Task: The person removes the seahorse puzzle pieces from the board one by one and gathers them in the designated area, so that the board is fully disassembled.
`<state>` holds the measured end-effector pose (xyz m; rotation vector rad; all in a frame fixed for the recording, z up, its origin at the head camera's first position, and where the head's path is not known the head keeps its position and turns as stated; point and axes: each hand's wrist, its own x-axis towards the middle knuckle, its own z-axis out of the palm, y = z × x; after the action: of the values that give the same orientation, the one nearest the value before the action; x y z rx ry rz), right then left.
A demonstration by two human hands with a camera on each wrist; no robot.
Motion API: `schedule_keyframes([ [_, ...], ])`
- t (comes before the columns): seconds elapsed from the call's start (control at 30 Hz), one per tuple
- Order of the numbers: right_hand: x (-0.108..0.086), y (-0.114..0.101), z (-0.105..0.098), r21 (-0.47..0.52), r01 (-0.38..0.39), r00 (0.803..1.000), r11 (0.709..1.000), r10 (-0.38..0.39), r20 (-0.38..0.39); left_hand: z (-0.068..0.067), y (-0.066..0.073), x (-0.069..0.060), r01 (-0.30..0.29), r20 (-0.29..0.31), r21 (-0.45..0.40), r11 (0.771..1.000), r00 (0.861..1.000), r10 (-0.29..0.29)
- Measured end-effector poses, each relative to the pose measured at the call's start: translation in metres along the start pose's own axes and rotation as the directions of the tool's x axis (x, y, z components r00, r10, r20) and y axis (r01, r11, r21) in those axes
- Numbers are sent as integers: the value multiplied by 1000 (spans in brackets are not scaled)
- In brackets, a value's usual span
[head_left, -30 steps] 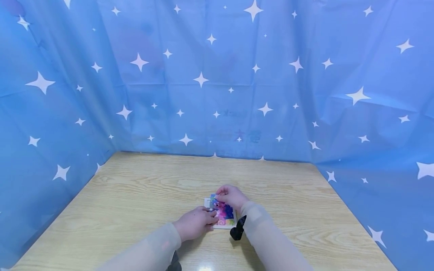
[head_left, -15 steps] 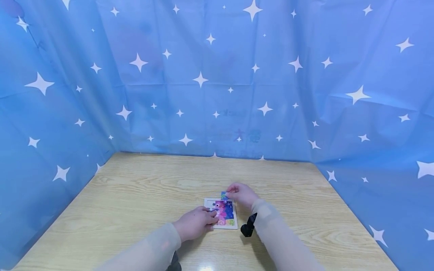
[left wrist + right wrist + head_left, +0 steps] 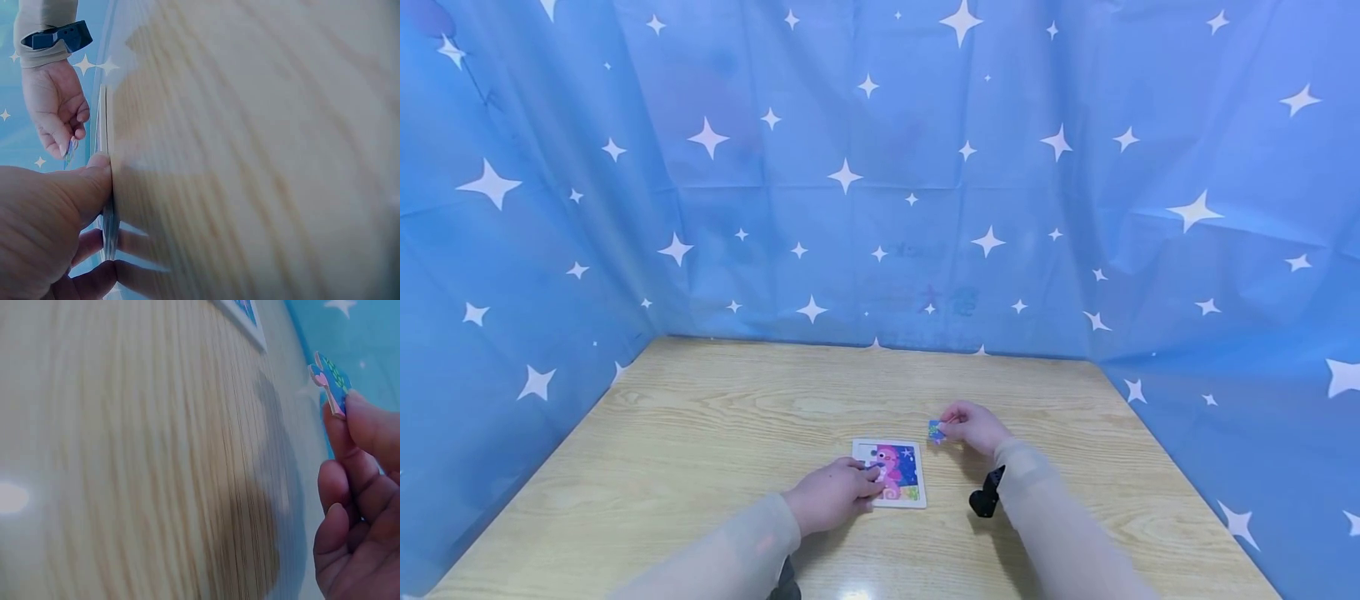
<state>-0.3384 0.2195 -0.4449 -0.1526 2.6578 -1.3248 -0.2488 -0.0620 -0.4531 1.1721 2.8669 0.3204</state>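
right hand (image 3: pixel 977 427) pinches jigsaw piece (image 3: pixel 935 432), probably light, stiff, best held by edges; left hand (image 3: pixel 832 493) grips puzzle tray (image 3: pixel 901 503).

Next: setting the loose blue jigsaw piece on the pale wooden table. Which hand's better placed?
Probably right: the right hand pinches the blue jigsaw piece, right of the white-framed pink seahorse puzzle; the left hand holds that puzzle.

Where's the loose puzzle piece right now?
In the head view, the loose puzzle piece is pinched in the right hand, just off the upper-right corner of the white-framed seahorse puzzle.
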Motion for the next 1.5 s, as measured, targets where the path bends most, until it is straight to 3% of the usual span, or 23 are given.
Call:
schedule_keyframes([
  [0.37,0,23,-21,-50,15,1000,999,-16,-20,-4,2,-3,5,0,-5,1000,1000,-5],
  [0.77,-4,39,-37,-106,-45,998,993,39,-58,2,-1,-1,-15,1,44,999,1000,15],
  [0.97,-4,43,-38,-94,-39,996,995,32,-80,2,-1,0,-12,9,45,999,1000,12],
  [1.33,-2,45,-36,-218,-65,996,974,49,-78,3,-1,1,4,10,20,1000,1000,-4],
  [1.5,-2,43,-36,-202,-64,996,977,49,-76,3,-1,1,17,18,2,1000,1000,-17],
])
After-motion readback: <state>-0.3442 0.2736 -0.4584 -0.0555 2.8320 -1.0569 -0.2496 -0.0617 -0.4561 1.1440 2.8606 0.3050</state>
